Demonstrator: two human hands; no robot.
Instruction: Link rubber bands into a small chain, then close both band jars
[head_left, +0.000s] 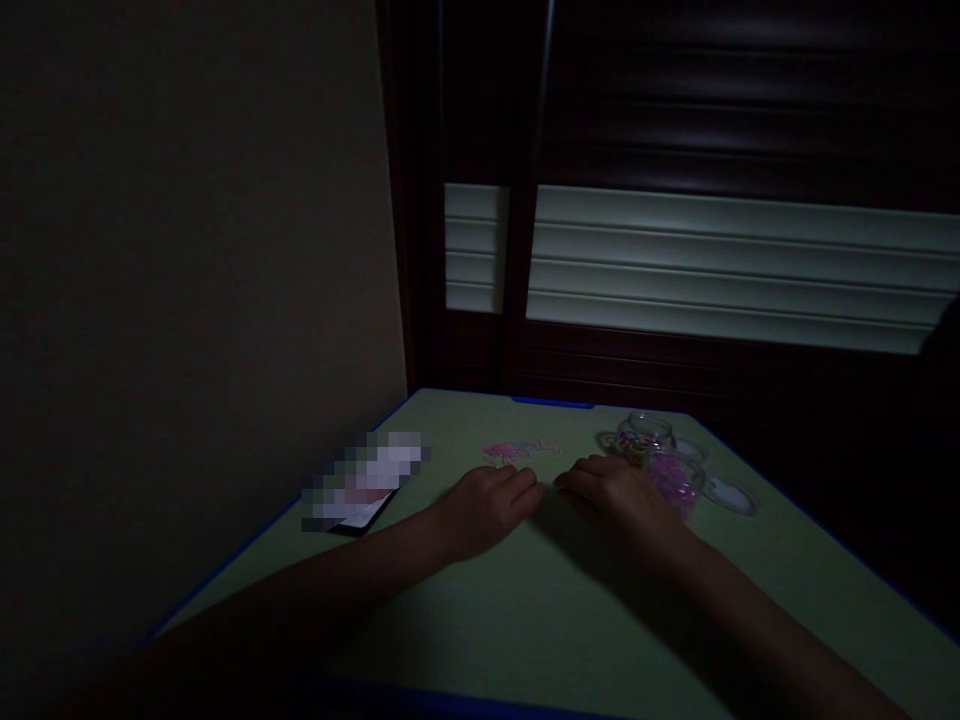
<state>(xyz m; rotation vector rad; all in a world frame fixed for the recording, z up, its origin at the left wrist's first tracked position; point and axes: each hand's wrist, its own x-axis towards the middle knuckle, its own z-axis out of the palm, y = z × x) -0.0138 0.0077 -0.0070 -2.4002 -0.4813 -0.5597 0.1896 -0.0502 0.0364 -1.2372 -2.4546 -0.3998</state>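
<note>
Left hand point(491, 508), right hand point(621, 497): curled, grip couldn't be told | pink pieces point(511, 450), 2 jars point(675, 488) lay near, probably for reach

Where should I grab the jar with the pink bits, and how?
Grip the jar of pink bits by its round, upward-facing rim, probably from above: the other jar crowds its far side and a lid lies close on its right.

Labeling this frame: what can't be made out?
All in the head view:
- what the left hand or right hand pinches, if anything: curled fingers, dim light
- most of the phone-like device: pixelation
- shapes in the pink pile: too small, dim
- rear jar's base: behind front jar
</note>
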